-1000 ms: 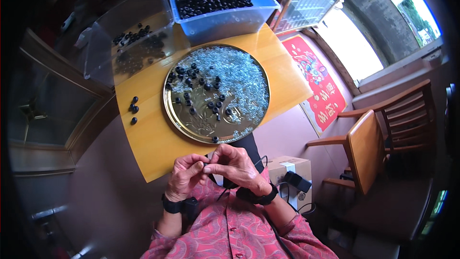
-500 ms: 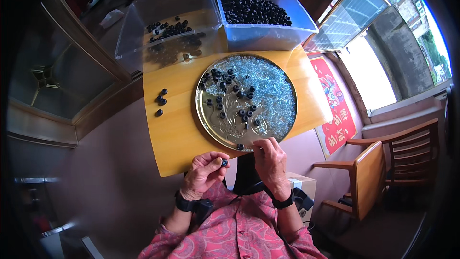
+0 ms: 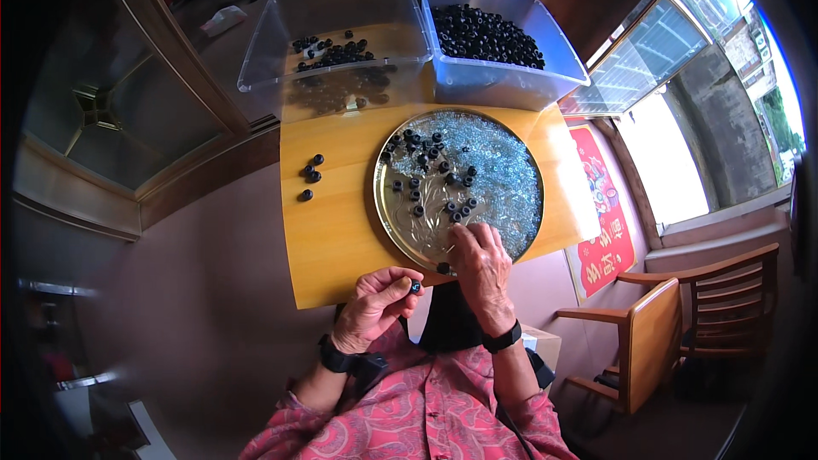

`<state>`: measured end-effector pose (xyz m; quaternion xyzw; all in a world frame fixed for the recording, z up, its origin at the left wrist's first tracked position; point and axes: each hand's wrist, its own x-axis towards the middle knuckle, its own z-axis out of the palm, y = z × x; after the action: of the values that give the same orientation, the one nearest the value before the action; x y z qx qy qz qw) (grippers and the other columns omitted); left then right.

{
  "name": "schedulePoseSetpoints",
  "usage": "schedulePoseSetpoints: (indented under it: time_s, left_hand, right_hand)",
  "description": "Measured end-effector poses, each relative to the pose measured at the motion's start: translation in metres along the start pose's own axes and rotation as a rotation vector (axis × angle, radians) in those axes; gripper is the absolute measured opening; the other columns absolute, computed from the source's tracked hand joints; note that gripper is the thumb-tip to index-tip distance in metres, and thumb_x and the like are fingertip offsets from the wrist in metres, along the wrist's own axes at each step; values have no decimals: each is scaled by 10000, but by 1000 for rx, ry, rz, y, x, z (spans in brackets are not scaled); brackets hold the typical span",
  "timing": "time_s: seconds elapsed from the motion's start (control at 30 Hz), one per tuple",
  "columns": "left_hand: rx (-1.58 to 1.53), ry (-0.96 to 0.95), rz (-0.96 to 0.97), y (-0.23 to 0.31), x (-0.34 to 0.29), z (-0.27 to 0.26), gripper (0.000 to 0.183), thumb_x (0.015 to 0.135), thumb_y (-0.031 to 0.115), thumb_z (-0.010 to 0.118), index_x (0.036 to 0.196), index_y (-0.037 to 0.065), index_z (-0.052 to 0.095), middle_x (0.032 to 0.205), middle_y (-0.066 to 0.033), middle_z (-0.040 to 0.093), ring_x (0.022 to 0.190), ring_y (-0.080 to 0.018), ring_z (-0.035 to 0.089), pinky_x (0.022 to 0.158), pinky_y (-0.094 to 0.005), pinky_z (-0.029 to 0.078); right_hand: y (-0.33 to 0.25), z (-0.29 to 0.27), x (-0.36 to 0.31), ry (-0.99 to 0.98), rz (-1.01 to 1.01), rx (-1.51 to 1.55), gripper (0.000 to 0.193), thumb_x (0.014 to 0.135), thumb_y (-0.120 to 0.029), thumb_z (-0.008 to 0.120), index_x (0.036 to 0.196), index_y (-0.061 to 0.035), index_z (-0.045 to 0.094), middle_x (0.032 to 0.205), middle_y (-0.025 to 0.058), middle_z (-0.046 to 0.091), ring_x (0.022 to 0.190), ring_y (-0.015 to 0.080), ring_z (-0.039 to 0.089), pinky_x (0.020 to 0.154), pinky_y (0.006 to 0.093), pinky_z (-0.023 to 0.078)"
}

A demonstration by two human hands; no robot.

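"Pinching what, and where?"

"Left hand (image 3: pixel 373 302): one black barrel-shaped piece (image 3: pixel 416 287) between thumb and forefinger, held near the round gold tray (image 3: pixel 400 226), off its near side."

"Orientation?"

"Pale-marked face turned up. Long axis probably roughly upright; too small to confirm."

"Right hand (image 3: pixel 481 262)?"

"Fingertips drawn together over the tray's near part; contents hidden, cannot tell."

"Risks?"

"A slack pinch could drop the piece. The right hand could brush the rim-side black piece (image 3: pixel 444 268) off."
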<state>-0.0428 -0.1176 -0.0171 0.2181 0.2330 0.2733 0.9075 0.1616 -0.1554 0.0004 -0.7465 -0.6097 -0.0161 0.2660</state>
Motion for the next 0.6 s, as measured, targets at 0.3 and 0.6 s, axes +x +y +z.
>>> schedulePoseSetpoints:
  time_s: [0.3, 0.6]
  left_hand:
    - [41, 22, 10, -1, -1, 0, 232, 972, 164, 629, 1142, 8, 654, 935, -79, 699, 739, -80, 648, 662, -212, 548]
    - [46, 48, 70, -3, 7, 9, 224, 980, 139, 607, 1153, 2, 645, 937, -77, 685, 740, -103, 637, 666, -225, 543]
  right_hand:
    - [-1, 8, 4, 73, -7, 14, 233, 769, 8, 656, 989, -63, 636, 912, 114, 578, 859, 318, 603, 700, 396, 515]
    - [-33, -21, -30, -159, 450, 1098, 176, 967, -87, 626, 1120, -10, 665, 934, 2, 655, 782, 36, 540, 670, 205, 443]
